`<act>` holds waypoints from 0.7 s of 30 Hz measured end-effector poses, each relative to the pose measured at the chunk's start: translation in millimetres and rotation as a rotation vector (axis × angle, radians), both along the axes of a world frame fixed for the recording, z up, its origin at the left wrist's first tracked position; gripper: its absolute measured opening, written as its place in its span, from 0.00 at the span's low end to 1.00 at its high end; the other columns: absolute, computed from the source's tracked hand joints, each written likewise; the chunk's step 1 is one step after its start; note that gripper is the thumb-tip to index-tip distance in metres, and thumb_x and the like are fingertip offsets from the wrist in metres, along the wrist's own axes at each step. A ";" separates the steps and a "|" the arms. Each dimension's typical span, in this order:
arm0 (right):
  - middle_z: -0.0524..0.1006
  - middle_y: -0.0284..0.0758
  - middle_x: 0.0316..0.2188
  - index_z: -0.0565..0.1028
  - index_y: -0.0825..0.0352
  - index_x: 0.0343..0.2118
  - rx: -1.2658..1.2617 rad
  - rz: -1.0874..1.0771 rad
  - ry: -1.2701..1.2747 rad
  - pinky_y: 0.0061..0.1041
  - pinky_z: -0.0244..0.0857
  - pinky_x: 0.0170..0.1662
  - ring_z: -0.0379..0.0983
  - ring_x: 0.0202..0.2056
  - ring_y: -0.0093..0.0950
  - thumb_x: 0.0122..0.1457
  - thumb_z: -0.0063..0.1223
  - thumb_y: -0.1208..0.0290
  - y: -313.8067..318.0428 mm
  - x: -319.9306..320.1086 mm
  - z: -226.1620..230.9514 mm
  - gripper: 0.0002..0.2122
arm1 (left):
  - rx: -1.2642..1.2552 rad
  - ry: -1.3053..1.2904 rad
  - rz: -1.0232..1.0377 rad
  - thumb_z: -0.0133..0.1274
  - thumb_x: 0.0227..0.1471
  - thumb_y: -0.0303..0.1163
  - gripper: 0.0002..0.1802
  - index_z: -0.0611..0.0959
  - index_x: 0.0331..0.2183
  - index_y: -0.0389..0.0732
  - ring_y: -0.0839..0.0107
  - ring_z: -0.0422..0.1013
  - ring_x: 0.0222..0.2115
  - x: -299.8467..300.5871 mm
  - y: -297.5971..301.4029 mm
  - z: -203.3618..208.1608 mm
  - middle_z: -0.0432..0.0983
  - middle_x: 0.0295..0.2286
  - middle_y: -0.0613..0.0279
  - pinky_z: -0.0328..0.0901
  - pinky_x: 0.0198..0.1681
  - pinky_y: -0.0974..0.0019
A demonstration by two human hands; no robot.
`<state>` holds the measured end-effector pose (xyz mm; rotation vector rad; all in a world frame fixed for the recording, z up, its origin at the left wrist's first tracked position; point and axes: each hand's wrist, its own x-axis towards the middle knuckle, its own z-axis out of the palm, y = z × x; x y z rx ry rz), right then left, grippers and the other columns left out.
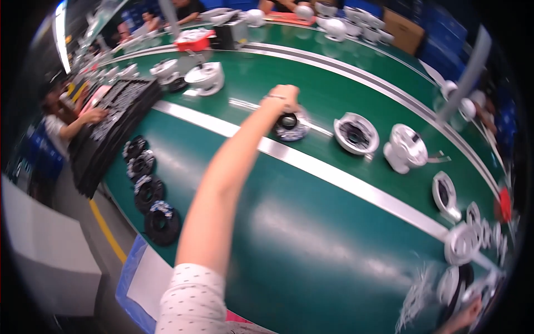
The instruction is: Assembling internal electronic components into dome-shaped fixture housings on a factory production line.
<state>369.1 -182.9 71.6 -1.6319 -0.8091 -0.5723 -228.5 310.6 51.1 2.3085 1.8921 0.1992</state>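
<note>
My left arm stretches far across the green work surface. My left hand (285, 97) is closed, with a thin band at the wrist. It hangs at the far edge of a round part (291, 132) with a black hub and a blue-and-white ring. Its fingertips are hidden, so I cannot tell what they grip. To the right of that part lie a white round housing (356, 133) with dark insides and a white rounded housing (406, 148) with loose leads. My right hand cannot be made out.
Several black ring-shaped coils (162, 224) line the left edge, near a black tray (114, 128) of small parts where a co-worker reaches. White housings (204, 78) stand farther back. At lower right, a blurred hand (467, 315), whose I cannot tell, is beside white parts and loose strands (414, 300).
</note>
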 end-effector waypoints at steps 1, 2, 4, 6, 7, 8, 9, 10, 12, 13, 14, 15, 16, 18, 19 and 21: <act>0.71 0.31 0.28 0.70 0.70 0.28 -0.060 0.196 0.032 0.18 0.59 0.36 0.64 0.31 0.21 0.55 0.43 0.72 8.3 -42.8 9.6 0.07 | -0.014 0.008 -0.056 0.57 0.32 0.39 0.23 0.78 0.36 0.42 0.61 0.68 0.38 -7.3 -8.6 1.6 0.72 0.37 0.55 0.62 0.45 0.66; 0.71 0.31 0.29 0.70 0.69 0.27 -0.204 0.292 -0.122 0.18 0.59 0.35 0.63 0.33 0.21 0.54 0.44 0.76 18.3 -102.2 12.0 0.04 | 0.029 -0.076 -0.105 0.56 0.34 0.37 0.16 0.80 0.30 0.41 0.63 0.71 0.34 -8.7 -22.0 11.0 0.75 0.31 0.56 0.64 0.41 0.67; 0.71 0.38 0.22 0.70 0.69 0.20 -0.345 0.509 -0.354 0.20 0.60 0.32 0.67 0.26 0.26 0.45 0.51 0.77 39.3 -189.3 9.5 0.03 | 0.057 -0.257 -0.057 0.55 0.36 0.35 0.12 0.81 0.28 0.42 0.64 0.72 0.30 -10.7 -49.3 23.1 0.75 0.27 0.54 0.65 0.36 0.68; 0.72 0.33 0.18 0.71 0.65 0.16 -0.487 0.693 -0.629 0.24 0.61 0.22 0.68 0.19 0.31 0.38 0.59 0.73 62.0 -273.4 8.0 0.07 | 0.117 -0.489 0.007 0.54 0.37 0.32 0.10 0.79 0.27 0.40 0.64 0.70 0.32 -22.2 -77.8 11.8 0.75 0.28 0.57 0.64 0.37 0.67; 0.72 0.31 0.18 0.70 0.64 0.17 -0.628 0.843 -0.693 0.25 0.60 0.20 0.68 0.18 0.29 0.36 0.61 0.71 64.9 -296.3 3.6 0.09 | 0.155 -0.665 0.023 0.54 0.37 0.31 0.09 0.78 0.27 0.39 0.65 0.70 0.31 -27.8 -90.7 -2.5 0.74 0.27 0.57 0.63 0.37 0.67; 0.72 0.32 0.18 0.68 0.65 0.17 -0.431 0.994 -0.666 0.25 0.59 0.18 0.66 0.16 0.29 0.36 0.61 0.71 68.7 -314.2 -14.4 0.10 | 0.185 -0.810 -0.014 0.51 0.42 0.29 0.10 0.74 0.30 0.36 0.69 0.68 0.31 -31.1 -101.9 -18.6 0.72 0.27 0.58 0.63 0.36 0.69; 0.71 0.32 0.17 0.67 0.65 0.16 -0.448 1.035 -0.610 0.24 0.59 0.18 0.65 0.15 0.29 0.36 0.61 0.71 69.3 -330.0 -29.6 0.11 | 0.028 -1.092 0.040 0.49 0.45 0.28 0.11 0.72 0.33 0.35 0.71 0.68 0.30 -20.5 -124.0 -23.0 0.71 0.28 0.59 0.63 0.34 0.71; 0.70 0.32 0.16 0.67 0.64 0.15 -0.461 1.071 -0.557 0.24 0.59 0.18 0.64 0.14 0.29 0.36 0.61 0.71 68.3 -342.5 -40.4 0.11 | -0.141 -1.368 0.096 0.47 0.47 0.27 0.11 0.69 0.36 0.34 0.73 0.67 0.30 -7.3 -148.4 -24.2 0.70 0.29 0.60 0.63 0.33 0.72; 0.68 0.32 0.14 0.67 0.65 0.15 -0.596 1.066 -0.566 0.24 0.59 0.17 0.64 0.15 0.29 0.38 0.59 0.70 67.3 -362.5 -57.6 0.10 | -0.183 -1.497 0.077 0.43 0.50 0.25 0.12 0.66 0.39 0.34 0.75 0.67 0.31 -0.5 -187.1 -33.3 0.69 0.31 0.60 0.63 0.31 0.75; 0.68 0.32 0.14 0.67 0.65 0.15 -0.602 1.050 -0.565 0.24 0.59 0.17 0.64 0.15 0.29 0.38 0.59 0.70 66.6 -370.5 -60.9 0.10 | -0.224 -1.591 0.074 0.43 0.50 0.24 0.11 0.66 0.38 0.34 0.76 0.67 0.31 5.1 -207.3 -31.6 0.69 0.32 0.60 0.64 0.31 0.75; 0.67 0.32 0.13 0.67 0.65 0.15 -0.731 1.046 -0.552 0.25 0.59 0.17 0.64 0.15 0.30 0.38 0.60 0.67 66.5 -379.3 -62.9 0.12 | -0.227 -1.602 0.057 0.43 0.50 0.24 0.11 0.65 0.38 0.33 0.76 0.67 0.31 2.2 -220.7 -36.6 0.69 0.32 0.60 0.65 0.32 0.75; 0.66 0.32 0.13 0.67 0.65 0.15 -0.860 1.039 -0.538 0.27 0.59 0.17 0.65 0.16 0.31 0.38 0.60 0.64 67.4 -385.3 -62.2 0.13 | -0.228 -1.613 0.040 0.43 0.50 0.23 0.10 0.65 0.37 0.33 0.76 0.68 0.31 -1.0 -231.3 -41.4 0.69 0.32 0.60 0.65 0.32 0.75; 0.68 0.33 0.15 0.68 0.66 0.18 -0.870 1.067 -0.484 0.29 0.60 0.21 0.66 0.19 0.33 0.37 0.60 0.60 71.0 -389.9 -56.3 0.15 | -0.187 -1.663 0.026 0.42 0.50 0.23 0.10 0.65 0.38 0.33 0.75 0.68 0.32 -4.0 -241.9 -45.9 0.70 0.32 0.58 0.65 0.34 0.74; 0.69 0.42 0.32 0.69 0.68 0.33 -0.870 1.133 -0.456 0.37 0.58 0.41 0.65 0.37 0.40 0.29 0.63 0.53 82.9 -396.0 -37.0 0.29 | -0.150 -1.619 0.027 0.40 0.49 0.20 0.11 0.63 0.38 0.32 0.73 0.69 0.30 -6.7 -256.7 -47.4 0.71 0.31 0.54 0.65 0.36 0.72; 0.58 0.47 0.47 0.60 0.68 0.47 -0.981 1.198 -0.529 0.42 0.46 0.51 0.51 0.51 0.46 0.23 0.66 0.55 90.3 -393.7 -18.2 0.43 | -0.173 -1.588 0.009 0.41 0.48 0.20 0.11 0.63 0.38 0.32 0.72 0.70 0.29 -8.7 -260.0 -52.9 0.71 0.29 0.54 0.65 0.36 0.71; 0.42 0.48 0.56 0.51 0.65 0.53 -1.212 1.177 -0.626 0.51 0.37 0.53 0.37 0.56 0.50 0.13 0.69 0.56 96.5 -384.7 -2.2 0.56 | -0.226 -1.613 0.036 0.42 0.48 0.21 0.11 0.63 0.37 0.32 0.72 0.70 0.28 -0.5 -263.0 -52.0 0.71 0.27 0.54 0.65 0.35 0.71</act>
